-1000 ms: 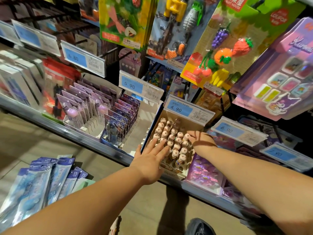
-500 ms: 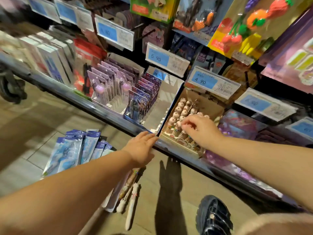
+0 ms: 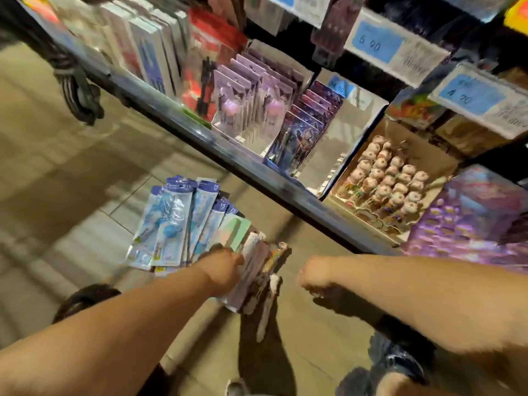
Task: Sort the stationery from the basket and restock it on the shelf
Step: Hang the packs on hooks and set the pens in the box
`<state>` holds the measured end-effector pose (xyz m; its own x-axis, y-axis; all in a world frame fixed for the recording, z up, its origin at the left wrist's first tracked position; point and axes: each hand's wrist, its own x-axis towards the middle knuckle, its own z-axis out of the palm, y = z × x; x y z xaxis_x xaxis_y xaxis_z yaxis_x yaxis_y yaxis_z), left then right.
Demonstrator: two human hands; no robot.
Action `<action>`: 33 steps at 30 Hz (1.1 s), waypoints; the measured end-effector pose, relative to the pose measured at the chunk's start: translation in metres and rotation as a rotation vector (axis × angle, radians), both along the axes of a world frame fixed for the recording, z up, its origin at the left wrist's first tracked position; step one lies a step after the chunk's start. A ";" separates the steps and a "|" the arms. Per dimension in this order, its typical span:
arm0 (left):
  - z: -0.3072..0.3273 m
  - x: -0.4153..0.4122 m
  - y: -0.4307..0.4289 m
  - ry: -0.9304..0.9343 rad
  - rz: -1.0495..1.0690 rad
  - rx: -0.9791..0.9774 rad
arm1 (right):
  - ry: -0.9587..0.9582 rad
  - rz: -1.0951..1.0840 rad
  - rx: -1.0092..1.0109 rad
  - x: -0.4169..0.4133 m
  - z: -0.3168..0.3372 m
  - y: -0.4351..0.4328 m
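My left hand (image 3: 225,270) grasps packaged pens (image 3: 254,277) off the floor (image 3: 71,195) for shelf (image 3: 228,158) restocking; right hand (image 3: 315,274) clenched, apparently empty.

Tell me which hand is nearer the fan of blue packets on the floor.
Left. The left hand is at the blue packets' right edge; the right hand hangs farther right, apart from them.

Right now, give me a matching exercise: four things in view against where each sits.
Things:
1. blue packets
2. round-topped pens
3. left hand
4. 5.90 price tag

Places:
A. in the brown box on the shelf
B. fanned out on the floor
C. hanging above the shelf
D. on the packs on the floor

Pairs: 1-B, 2-A, 3-D, 4-C
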<state>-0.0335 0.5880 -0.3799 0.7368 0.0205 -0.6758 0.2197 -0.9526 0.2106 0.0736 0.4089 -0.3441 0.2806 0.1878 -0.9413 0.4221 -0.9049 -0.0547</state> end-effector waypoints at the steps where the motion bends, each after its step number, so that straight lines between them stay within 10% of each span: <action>1: -0.005 -0.004 0.000 -0.002 -0.036 -0.002 | -0.006 -0.089 0.007 -0.011 -0.018 0.003; 5: -0.027 -0.005 0.008 -0.087 -0.154 -0.013 | 0.015 -0.855 0.101 -0.053 -0.086 0.013; 9: -0.054 -0.019 0.010 -0.171 -0.205 -0.036 | -0.064 -1.159 0.173 -0.072 -0.123 0.017; 33: -0.069 -0.039 0.036 -0.213 -0.373 -0.016 | -0.232 -1.314 0.292 -0.036 -0.132 0.058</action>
